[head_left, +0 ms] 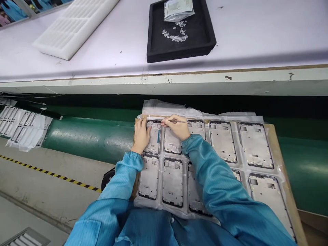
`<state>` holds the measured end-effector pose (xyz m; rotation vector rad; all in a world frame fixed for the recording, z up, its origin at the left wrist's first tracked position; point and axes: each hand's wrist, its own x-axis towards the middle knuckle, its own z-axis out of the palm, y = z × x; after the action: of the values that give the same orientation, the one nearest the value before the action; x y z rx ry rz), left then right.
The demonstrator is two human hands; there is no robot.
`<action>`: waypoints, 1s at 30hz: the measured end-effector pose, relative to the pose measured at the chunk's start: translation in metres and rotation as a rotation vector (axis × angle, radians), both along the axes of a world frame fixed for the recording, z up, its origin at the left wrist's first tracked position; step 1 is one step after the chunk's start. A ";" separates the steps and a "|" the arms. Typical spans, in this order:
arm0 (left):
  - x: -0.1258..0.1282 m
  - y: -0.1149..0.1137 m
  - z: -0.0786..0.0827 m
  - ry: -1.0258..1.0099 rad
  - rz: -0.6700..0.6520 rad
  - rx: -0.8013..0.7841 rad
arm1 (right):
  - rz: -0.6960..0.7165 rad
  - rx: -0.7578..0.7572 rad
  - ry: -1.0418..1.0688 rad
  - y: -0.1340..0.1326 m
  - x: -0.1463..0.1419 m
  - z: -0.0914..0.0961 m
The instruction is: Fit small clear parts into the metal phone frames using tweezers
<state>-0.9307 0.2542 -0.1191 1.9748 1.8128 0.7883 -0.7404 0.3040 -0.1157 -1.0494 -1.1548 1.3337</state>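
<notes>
My right hand (178, 127) is closed on thin, dark metal tweezers (175, 121), whose tip points left at the upper right corner of a phone frame (153, 138). This grey metal frame has a black border and a blue strip along its right side. My left hand (142, 135) lies over the frame's upper left edge, thumb apart from the fingers and touching its surface. Similar phone frames (173, 181) sit in rows in a translucent plastic tray (160, 160). My right hand and sleeve partly cover some of them. Any small part at the tweezer tip is too small to see.
The tray rests on a brown board (278, 147). Beyond it, a white shelf (246, 44) carries a black tray (197, 44) with small clear pieces and a bag, plus a white slotted tray (74, 27). A green conveyor belt (92, 136) runs behind, with more frames (25, 123) far left.
</notes>
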 end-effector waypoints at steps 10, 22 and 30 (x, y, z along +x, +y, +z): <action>0.004 0.002 0.005 0.086 0.020 0.000 | 0.070 0.044 -0.137 0.008 -0.008 -0.008; 0.005 0.000 0.004 0.161 0.006 -0.008 | 0.075 0.139 -0.243 0.007 -0.011 -0.006; 0.009 0.001 0.010 0.254 0.006 -0.017 | 0.065 0.125 -0.234 0.006 -0.011 -0.007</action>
<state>-0.9220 0.2553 -0.1088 2.1400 1.9565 0.5409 -0.7513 0.3100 -0.1228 -1.1052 -1.4375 1.1941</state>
